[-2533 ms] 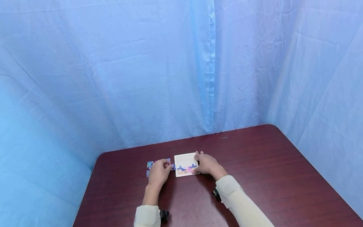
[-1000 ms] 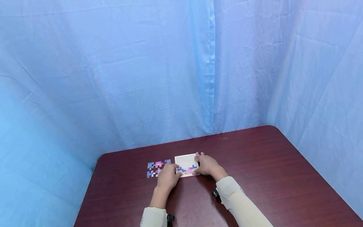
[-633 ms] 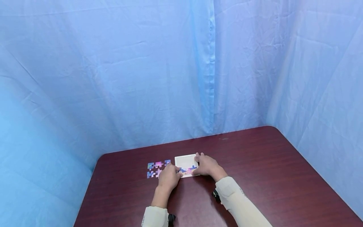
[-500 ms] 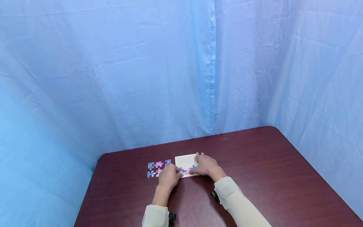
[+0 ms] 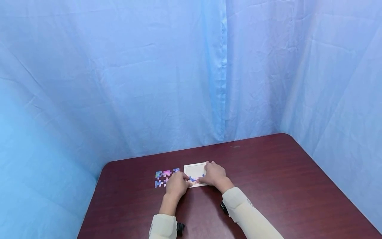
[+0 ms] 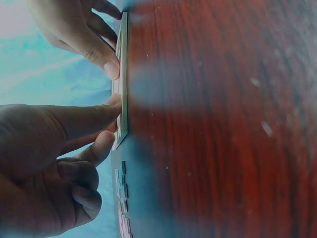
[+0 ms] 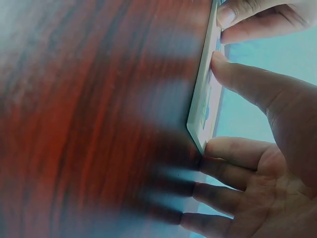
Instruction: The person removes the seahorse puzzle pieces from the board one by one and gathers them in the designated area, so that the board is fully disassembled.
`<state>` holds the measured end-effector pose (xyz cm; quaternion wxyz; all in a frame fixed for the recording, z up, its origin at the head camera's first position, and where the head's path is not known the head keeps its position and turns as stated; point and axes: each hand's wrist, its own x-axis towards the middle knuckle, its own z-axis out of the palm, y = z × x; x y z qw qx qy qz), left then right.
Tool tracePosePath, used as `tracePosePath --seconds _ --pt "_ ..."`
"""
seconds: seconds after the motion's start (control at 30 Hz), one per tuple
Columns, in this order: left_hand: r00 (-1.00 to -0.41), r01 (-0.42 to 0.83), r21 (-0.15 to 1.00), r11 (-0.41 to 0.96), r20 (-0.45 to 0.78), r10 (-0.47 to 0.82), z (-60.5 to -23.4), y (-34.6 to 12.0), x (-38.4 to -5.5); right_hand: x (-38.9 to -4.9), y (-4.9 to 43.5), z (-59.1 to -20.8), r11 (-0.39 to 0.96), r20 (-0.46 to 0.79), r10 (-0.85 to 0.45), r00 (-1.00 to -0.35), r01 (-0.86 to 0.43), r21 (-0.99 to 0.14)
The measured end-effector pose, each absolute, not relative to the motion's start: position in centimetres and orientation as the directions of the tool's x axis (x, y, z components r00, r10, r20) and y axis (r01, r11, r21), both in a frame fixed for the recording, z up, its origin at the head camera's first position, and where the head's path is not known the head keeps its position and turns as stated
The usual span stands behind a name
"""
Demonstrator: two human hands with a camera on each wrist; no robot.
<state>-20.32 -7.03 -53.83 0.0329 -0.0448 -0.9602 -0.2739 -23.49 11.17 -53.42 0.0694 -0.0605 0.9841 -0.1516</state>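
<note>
A white puzzle tray (image 5: 195, 164) lies flat on the table, with blue, pink and orange jigsaw pieces (image 5: 194, 179) along its near side. At its near left corner my left hand (image 5: 176, 184) has thumb and index finger on a jigsaw piece, mostly hidden under the fingers. The other left fingers are curled, as the left wrist view shows. My right hand (image 5: 215, 174) holds the tray's right side. Its thumb (image 7: 225, 69) presses on the near row, and its index finger (image 7: 237, 148) touches the tray's corner, with the other fingers spread beside it.
Several loose jigsaw pieces (image 5: 166, 173) lie in two rows left of the tray, some partly behind the left hand. The dark red table (image 5: 262, 179) ends at a rounded edge before blue curtains (image 5: 149, 83).
My left hand has carried a jigsaw piece right, from beside the tray to its near left corner. Lately my right thumb has slid left along the near row; the tray has hardly moved.
</note>
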Motion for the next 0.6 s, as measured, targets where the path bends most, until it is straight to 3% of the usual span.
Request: tracePosePath --seconds 0.3,0.6 --pt "-0.999 0.031 0.547 0.837 0.026 0.02 -54.02 -6.97 -20.33 -23.3 11.12 -53.63 0.944 -0.117 -0.134 -0.984 -0.091 -0.318" --pt "-0.995 0.089 0.523 0.848 0.085 0.052 -54.27 -6.85 -20.01 -23.48 11.14 -53.27 0.946 -0.114 -0.148 -0.982 -0.107 -0.306"
